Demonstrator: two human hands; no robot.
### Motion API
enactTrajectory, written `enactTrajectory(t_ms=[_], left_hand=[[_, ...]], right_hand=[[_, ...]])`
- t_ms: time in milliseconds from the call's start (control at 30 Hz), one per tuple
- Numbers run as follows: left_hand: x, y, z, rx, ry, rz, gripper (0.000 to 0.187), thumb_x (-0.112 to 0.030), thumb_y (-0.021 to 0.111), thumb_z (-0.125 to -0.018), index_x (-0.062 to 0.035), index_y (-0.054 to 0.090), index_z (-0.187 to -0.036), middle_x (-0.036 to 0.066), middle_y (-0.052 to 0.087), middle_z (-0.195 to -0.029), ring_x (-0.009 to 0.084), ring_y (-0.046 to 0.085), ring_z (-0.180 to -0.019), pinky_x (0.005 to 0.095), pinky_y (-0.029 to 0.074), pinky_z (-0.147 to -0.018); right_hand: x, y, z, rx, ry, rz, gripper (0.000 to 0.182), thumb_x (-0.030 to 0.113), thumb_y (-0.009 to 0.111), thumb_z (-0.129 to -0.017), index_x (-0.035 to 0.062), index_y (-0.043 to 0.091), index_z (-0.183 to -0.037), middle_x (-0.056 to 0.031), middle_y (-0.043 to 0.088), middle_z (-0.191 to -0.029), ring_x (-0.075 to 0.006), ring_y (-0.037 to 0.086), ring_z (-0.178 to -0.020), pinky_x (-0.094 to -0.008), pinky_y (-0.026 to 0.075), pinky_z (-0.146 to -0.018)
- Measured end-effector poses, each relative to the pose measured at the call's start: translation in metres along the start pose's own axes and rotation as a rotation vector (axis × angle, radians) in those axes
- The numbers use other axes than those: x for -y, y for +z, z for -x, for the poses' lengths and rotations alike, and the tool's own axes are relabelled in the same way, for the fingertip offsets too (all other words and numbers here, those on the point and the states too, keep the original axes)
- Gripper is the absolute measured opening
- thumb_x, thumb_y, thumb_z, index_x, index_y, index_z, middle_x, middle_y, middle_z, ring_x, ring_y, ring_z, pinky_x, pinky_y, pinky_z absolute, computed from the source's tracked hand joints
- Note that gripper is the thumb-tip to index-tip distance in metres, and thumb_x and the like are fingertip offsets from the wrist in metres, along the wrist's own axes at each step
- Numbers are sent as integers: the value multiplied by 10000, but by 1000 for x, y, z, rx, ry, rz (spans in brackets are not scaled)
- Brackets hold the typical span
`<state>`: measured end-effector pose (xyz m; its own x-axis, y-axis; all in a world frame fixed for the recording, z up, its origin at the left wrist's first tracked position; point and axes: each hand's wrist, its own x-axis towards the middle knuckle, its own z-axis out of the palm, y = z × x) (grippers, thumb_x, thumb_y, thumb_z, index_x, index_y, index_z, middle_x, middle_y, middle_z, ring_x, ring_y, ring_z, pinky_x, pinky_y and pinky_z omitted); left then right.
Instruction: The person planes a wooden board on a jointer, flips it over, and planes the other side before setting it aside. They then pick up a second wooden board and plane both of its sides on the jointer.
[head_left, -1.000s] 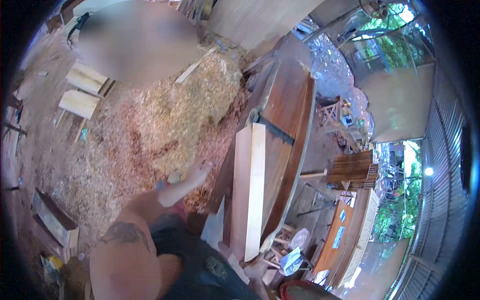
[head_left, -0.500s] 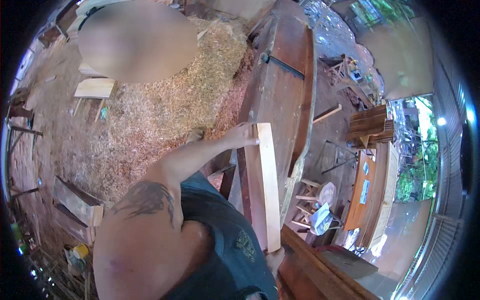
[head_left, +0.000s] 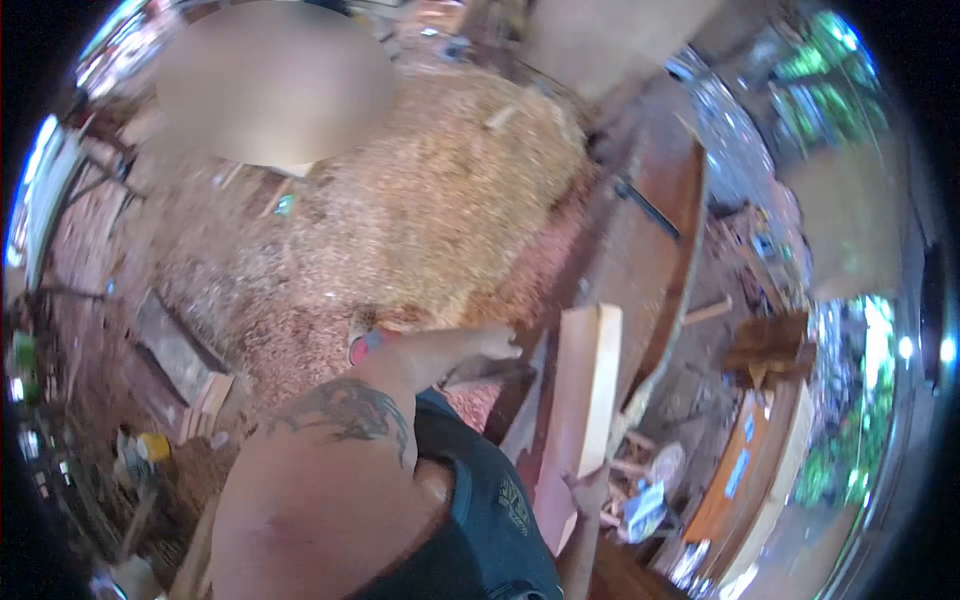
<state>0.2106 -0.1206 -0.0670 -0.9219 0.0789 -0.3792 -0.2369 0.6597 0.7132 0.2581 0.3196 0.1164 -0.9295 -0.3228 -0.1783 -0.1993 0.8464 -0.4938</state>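
A pale wooden board [head_left: 590, 390] stands out lengthwise beside my torso, over the near end of a long brown wooden workbench [head_left: 655, 150]. My right hand [head_left: 588, 492] grips the board near its lower end, with part of the fingers hidden by it. Left of the board's far end, my left hand [head_left: 495, 344] is apart from the wood. Its fingers look stretched out and hold nothing, though motion blurs them a little.
A dark metal bar [head_left: 648, 208] crosses the bench. Wood shavings [head_left: 440, 190] cover the floor to the left. Stacked boards [head_left: 185, 350] lie at lower left. To the right are a small stool [head_left: 665, 465] and an orange-brown panel [head_left: 722, 470]. A person is at upper left.
My left hand has let go of the board's far end and moved away from it. The board has turned slightly in my right hand. The whole view has shifted and tilted.
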Motion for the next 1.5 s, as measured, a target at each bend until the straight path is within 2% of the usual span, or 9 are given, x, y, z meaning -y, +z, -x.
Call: enactTrajectory(t_ms=[133,233,267,533,867,1100,1233,1400,1500], left_hand=[[141,-32,106,-50,-350,-16,667,-597,604,-952,-24,743,-1265,238,716,-1312,414,692,-1196,536,559,-990],[285,-31,195,-126,-629,-157,335,-295,567,-979,-163,805,-1172,158,760,-1223,343,734,-1125,490,607,-923],[313,-54,250,54,-438,-370,356,-308,554,-985,-138,805,-1171,174,761,-1227,365,747,-1096,517,602,-935],[533,-40,477,-119,-1058,145,646,-642,623,-903,-116,792,-1238,229,750,-1240,391,726,-1169,491,556,-1035],[533,-174,530,-612,-1057,600,613,-575,578,-940,-67,763,-1228,251,750,-1206,423,720,-1149,518,556,-1026],[559,-122,623,-986,-1147,668,660,-618,584,-956,-28,752,-1199,266,752,-1159,450,717,-1122,525,555,-996],[494,-141,699,-829,-1386,963,676,-608,623,-960,-42,708,-1319,267,703,-1322,444,660,-1253,516,510,-1075],[498,-50,682,-1038,-1745,845,686,-544,603,-974,-64,610,-1464,295,664,-1373,451,648,-1266,534,486,-1108],[474,-96,657,-593,-1735,907,724,-549,547,-1002,-34,540,-1511,334,646,-1374,467,631,-1278,540,479,-1117]], right_hand=[[-56,24,-39,95,9,117,1087,493,904,-682,-38,410,-1490,-293,636,-1366,-511,658,-1193,-550,570,-996],[-45,27,-34,72,27,289,1058,486,875,-691,-25,411,-1493,-298,677,-1298,-526,679,-1150,-542,587,-961],[-29,25,-31,120,75,504,1039,468,868,-698,-26,410,-1489,-300,691,-1274,-533,679,-1150,-539,592,-951],[119,75,-81,253,82,591,757,360,861,-705,-41,529,-1255,-235,685,-1039,-432,668,-949,-501,575,-832],[327,219,-227,635,-199,298,414,224,851,-715,-58,678,-963,-153,679,-746,-306,654,-698,-455,554,-684],[435,369,-329,755,-541,200,290,107,861,-691,-26,727,-911,-89,678,-697,-214,642,-595,-389,546,-581],[512,452,-395,856,-727,282,470,127,869,-704,-33,693,-1109,-108,717,-842,-225,699,-676,-389,579,-593],[732,543,-398,822,-321,200,402,253,872,-747,46,706,-1049,-175,758,-1054,-334,740,-1016,-478,582,-841],[792,647,-457,667,-498,523,697,302,904,-694,1,620,-1255,-241,735,-1160,-405,713,-1129,-505,574,-968]])
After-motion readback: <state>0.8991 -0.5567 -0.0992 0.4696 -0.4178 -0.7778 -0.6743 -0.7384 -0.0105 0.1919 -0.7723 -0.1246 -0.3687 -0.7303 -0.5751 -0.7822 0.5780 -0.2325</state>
